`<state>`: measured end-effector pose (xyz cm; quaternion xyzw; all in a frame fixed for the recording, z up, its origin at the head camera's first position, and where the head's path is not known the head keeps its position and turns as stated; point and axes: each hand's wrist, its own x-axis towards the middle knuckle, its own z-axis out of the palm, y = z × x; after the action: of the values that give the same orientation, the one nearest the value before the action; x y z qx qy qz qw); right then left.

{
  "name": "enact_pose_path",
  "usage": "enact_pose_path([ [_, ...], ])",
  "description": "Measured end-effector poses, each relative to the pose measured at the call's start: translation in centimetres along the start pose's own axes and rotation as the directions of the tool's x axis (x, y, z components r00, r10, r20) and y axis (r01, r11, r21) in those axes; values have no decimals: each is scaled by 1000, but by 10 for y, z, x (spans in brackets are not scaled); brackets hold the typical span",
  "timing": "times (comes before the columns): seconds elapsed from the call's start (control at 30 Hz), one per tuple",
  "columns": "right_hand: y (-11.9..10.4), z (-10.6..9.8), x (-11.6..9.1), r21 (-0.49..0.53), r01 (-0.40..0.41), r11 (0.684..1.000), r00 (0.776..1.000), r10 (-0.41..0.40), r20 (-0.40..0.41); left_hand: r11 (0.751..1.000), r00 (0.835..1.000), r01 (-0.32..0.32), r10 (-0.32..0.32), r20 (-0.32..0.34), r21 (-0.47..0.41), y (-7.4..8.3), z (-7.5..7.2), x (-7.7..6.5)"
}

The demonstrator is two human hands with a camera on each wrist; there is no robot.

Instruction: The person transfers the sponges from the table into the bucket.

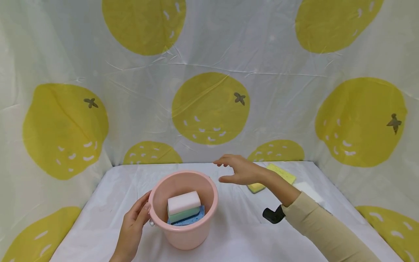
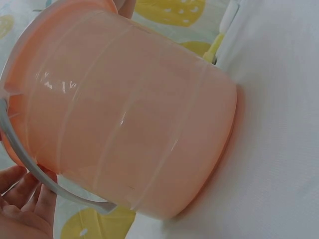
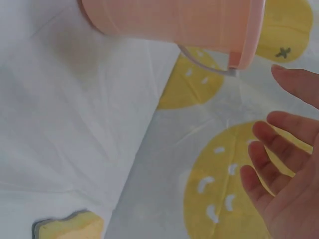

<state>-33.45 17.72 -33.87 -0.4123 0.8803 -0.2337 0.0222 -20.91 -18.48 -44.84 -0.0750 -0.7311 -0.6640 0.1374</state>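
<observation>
A pink bucket [image 1: 186,238] stands upright on the white-covered table. Inside it, a white-and-green sponge [image 1: 184,203] lies on top of a blue sponge [image 1: 194,219]. My left hand [image 1: 132,222] holds the bucket's rim on the left, beside the grey handle [image 2: 37,169] that hangs down its side. To the right of the bucket, my right hand [image 1: 240,170] is in the air with thumb and fingers apart and nothing between them. In the right wrist view its fingers [image 3: 279,144] are loosely bent, apart from the bucket.
Yellow sponges [image 1: 282,173] lie at the back right of the table, partly hidden by the right forearm. A white item [image 1: 309,192] sits beside them. A black piece [image 1: 274,214] sticks out at the right sleeve's cuff. Lemon-printed curtain [image 1: 278,109] encloses the back and sides.
</observation>
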Motion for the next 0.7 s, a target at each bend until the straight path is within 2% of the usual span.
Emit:
enact_pose_path([
  [0.37,24,-3,-19,20,-78,997,996,79,-36,1000,1000,-13,13,5,4,-1,-1,0],
  [0.7,46,-4,-36,43,-151,988,986,154,-71,1000,1000,2,-2,4,8,1,-1,0],
])
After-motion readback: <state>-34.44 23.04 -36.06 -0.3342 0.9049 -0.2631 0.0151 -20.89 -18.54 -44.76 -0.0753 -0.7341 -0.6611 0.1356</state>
